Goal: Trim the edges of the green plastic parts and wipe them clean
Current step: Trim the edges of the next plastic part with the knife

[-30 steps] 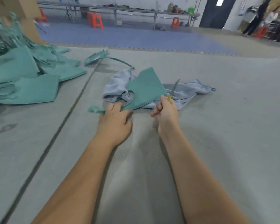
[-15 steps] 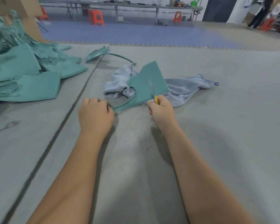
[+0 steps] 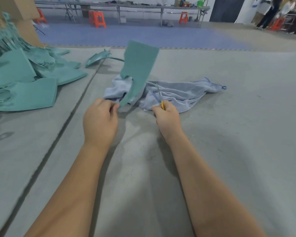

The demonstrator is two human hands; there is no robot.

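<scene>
My left hand (image 3: 100, 120) pinches the lower tip of a flat green plastic part (image 3: 138, 69), which stands nearly upright above the grey-blue cloth (image 3: 178, 92). My right hand (image 3: 167, 117) grips a small knife (image 3: 160, 98) with a yellow handle; its thin blade points up and away, just right of the part and over the cloth. The blade is apart from the part's edge.
A heap of green plastic parts (image 3: 22, 79) lies at the left. One curved green part (image 3: 99, 57) lies alone behind the cloth. A dark seam (image 3: 72, 113) runs through the grey surface. Cardboard boxes (image 3: 26, 29) stand at far left, orange stools and tables behind.
My left hand has lifted the green part from lying flat on the cloth to nearly upright. The right hand with the knife has drawn back to the right, off the part.
</scene>
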